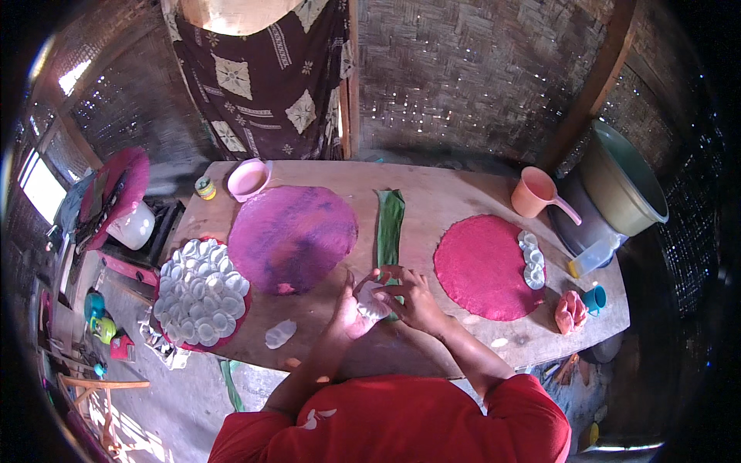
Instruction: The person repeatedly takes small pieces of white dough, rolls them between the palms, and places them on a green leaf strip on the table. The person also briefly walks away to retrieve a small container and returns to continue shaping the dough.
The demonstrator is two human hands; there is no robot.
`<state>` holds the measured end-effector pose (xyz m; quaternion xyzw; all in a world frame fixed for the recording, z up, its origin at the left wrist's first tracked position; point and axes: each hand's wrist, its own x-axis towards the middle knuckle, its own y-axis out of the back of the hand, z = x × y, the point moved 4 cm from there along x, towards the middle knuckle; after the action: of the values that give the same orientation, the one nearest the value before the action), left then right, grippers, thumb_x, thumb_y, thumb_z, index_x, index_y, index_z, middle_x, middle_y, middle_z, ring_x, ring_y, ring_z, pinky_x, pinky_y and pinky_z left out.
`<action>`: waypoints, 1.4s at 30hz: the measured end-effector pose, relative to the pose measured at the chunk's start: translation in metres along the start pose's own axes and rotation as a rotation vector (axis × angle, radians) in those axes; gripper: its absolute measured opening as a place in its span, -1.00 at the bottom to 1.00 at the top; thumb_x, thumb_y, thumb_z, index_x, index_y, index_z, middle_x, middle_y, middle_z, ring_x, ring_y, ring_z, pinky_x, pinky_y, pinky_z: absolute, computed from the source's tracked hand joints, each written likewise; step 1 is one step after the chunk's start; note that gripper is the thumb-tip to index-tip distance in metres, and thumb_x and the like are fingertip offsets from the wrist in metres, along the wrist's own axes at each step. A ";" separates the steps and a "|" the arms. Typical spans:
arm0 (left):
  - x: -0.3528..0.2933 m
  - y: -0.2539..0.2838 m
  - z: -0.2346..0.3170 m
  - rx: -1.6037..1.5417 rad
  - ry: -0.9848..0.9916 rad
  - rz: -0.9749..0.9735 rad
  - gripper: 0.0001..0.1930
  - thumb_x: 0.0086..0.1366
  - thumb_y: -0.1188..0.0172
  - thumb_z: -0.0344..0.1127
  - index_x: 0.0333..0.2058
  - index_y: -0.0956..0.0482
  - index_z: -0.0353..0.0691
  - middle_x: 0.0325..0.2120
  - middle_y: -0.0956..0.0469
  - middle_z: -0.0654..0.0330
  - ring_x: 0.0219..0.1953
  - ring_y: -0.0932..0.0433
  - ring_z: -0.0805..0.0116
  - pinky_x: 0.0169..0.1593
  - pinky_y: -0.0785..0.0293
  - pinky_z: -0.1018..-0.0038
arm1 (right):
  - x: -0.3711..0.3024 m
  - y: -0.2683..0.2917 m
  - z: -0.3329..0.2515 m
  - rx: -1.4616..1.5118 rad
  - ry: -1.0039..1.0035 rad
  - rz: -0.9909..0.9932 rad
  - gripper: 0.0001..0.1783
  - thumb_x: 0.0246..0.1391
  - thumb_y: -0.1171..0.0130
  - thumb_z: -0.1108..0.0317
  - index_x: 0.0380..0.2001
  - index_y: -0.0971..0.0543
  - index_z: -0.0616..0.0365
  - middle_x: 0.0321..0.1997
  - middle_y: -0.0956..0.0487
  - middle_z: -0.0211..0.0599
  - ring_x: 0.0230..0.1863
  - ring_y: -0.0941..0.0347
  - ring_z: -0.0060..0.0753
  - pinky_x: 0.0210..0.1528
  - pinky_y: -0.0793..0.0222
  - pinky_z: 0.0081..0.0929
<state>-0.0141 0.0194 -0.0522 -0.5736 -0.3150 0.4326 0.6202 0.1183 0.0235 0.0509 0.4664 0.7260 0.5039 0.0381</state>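
At the table's near side, in front of my chest, my left hand (349, 315) is closed round a small white ruffled piece (373, 299). My right hand (417, 301) pinches the same piece from the other side, its fingers bent over the top. What the piece is made of is too small to tell. Beyond my hands a strip of green leaf (390, 228) runs away across the table, its near end partly hidden by them. A purple round mat (297, 231) lies to the left of the leaf. On the right, a red round mat (482, 266) bears several white cup-shaped pieces (532, 262) along its right edge.
Many white cup-shaped pieces (202, 293) cover a round tray at the left. A whitish lump (280, 333) lies near the front edge. Toward the back stand a pink bowl (248, 181), small jar (204, 187) and orange-pink dipper (534, 194). A blue cup (594, 299) and large basin (617, 181) are right.
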 end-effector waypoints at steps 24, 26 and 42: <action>-0.017 -0.081 0.073 0.101 -0.521 -0.155 -0.39 0.39 0.12 0.07 0.32 -0.08 -0.06 0.04 -0.44 0.29 0.02 -0.46 0.31 0.07 -0.45 0.30 | 0.138 -0.083 -0.055 -0.081 0.341 -0.123 -0.27 0.11 0.05 -0.28 0.28 -0.27 -0.24 0.45 0.05 -0.04 0.45 0.31 0.28 0.36 0.45 0.32; 0.002 -0.035 0.101 -0.024 -0.539 -0.098 -0.42 0.38 0.12 0.11 0.25 -0.18 -0.06 0.02 -0.46 0.26 -0.02 -0.48 0.30 0.05 -0.47 0.30 | 0.181 -0.101 -0.026 -0.070 0.068 -0.080 -0.34 0.09 -0.07 -0.17 0.23 -0.34 -0.22 0.44 0.01 -0.07 0.44 0.25 0.28 0.34 0.39 0.36; 0.076 0.081 0.135 0.087 -0.430 0.105 -0.81 0.31 -0.08 -0.23 -0.13 -0.37 -0.03 0.02 -0.41 0.06 0.03 -0.46 0.02 0.09 -0.44 0.14 | 0.407 -0.299 0.057 -0.673 0.277 -0.424 -0.52 0.17 0.05 0.08 0.18 -0.41 -0.35 0.49 0.12 -0.19 0.46 0.41 0.30 0.32 0.55 0.46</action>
<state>-0.1156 0.1445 -0.1207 -0.4565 -0.3907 0.5898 0.5395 -0.2715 0.3369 -0.0373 0.1960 0.5992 0.7518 0.1932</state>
